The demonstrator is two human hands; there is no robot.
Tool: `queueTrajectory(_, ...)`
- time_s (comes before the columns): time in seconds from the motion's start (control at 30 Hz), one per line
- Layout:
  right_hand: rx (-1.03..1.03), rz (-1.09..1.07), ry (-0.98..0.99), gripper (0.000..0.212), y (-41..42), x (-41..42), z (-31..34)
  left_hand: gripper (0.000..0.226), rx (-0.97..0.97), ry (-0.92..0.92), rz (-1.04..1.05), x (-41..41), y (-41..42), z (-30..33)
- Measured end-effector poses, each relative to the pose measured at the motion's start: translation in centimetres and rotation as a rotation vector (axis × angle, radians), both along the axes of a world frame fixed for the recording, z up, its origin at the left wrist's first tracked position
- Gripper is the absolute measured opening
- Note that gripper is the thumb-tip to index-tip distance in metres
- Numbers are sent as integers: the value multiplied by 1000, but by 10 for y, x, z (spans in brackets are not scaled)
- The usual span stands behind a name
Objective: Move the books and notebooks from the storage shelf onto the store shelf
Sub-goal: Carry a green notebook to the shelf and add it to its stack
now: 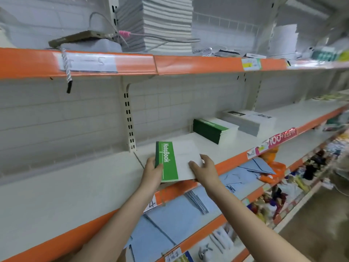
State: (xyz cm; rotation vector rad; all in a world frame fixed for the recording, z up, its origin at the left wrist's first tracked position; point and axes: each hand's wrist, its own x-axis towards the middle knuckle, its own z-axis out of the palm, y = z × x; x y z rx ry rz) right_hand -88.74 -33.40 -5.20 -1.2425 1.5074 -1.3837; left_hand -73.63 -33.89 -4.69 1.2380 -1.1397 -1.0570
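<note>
Bare shelf board [66, 178] lies left; green notebook stack [211, 132] blocks behind right.

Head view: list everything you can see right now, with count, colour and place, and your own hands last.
Notebook stack: one, green spine band and white cover, at the front edge of the middle shelf, held in both hands.
Green notebook pile: one, dark green and white, further back on the middle shelf.
Grey-white book pile: one, right of the green pile.
Middle shelf: one, white board with orange edge.
White paper stack: one tall stack, top shelf.
Blue envelopes: several, light blue, shelf below.
Price label: one, pink, on the orange edge.
Left hand: grips the stack's green side.
Right hand: fingers over the white cover.
</note>
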Motion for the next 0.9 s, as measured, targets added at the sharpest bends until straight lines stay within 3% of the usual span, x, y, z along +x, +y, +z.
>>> queueTrajectory(0.13, 1, -37, -16, 26, -21, -44, 3, 24, -6, -13, -41, -45, -28, 3)
queueTrajectory(0.37, 35, -29, 2, 35, -84, -112, 22, 19, -16, 39, -56, -112, -94, 16)
queueTrajectory(0.57, 9, -34, -20, 34, -134, -149, 35, 10, -50, 39, -21, -150, -145, 31)
queueTrajectory(0.9, -4, -26, -97, 26, -188, -187, 34, 17, -50, 32, 52, -194, -184, 37)
